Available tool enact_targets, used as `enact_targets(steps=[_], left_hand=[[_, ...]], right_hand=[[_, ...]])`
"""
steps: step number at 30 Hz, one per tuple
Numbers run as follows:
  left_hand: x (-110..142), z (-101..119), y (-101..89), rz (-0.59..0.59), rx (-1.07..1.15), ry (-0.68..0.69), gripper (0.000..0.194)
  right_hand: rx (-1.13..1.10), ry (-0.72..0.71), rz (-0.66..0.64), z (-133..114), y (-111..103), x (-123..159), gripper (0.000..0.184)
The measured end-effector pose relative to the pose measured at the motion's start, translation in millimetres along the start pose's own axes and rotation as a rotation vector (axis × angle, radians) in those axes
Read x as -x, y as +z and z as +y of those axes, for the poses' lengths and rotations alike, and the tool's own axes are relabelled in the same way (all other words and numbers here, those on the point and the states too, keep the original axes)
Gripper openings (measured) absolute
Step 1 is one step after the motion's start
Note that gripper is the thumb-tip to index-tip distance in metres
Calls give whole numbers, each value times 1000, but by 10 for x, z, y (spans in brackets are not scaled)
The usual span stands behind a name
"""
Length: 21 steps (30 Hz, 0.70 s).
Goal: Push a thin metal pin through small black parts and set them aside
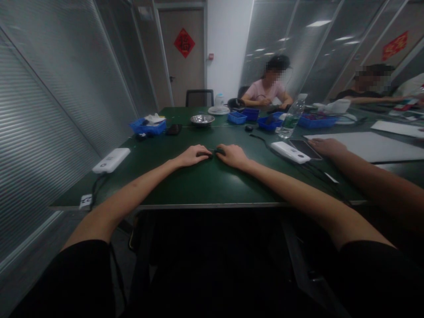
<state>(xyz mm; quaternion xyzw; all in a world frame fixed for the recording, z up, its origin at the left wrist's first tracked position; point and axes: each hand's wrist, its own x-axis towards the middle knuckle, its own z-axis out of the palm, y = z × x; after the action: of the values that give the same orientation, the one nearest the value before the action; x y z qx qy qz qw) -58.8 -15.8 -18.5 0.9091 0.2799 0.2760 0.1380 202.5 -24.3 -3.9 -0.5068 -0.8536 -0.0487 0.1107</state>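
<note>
Both of my forearms rest on the green table [212,185], with the hands close together near its middle. My left hand [193,156] is closed on a small black object [204,155] whose kind I cannot make out. Just to the right, my right hand [233,156] has its fingers round another small dark object [219,151], mostly hidden by the fingers. A narrow gap lies between the two hands. Beyond them stands a shiny metal bowl [202,124].
White power banks with cables lie left [111,160] and right [290,152]. Blue trays [149,127], a phone [174,129], a water bottle [293,118] and a white fan [218,110] stand farther back. A co-worker's hand [327,145] rests at right; other people sit beyond.
</note>
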Motion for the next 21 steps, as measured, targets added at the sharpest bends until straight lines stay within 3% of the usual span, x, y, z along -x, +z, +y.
enact_targets(steps=[21], left_hand=[[-59,86,36,-41,28,-40,31]], right_hand=[[1,0,-24,-3,-18,-6,43]])
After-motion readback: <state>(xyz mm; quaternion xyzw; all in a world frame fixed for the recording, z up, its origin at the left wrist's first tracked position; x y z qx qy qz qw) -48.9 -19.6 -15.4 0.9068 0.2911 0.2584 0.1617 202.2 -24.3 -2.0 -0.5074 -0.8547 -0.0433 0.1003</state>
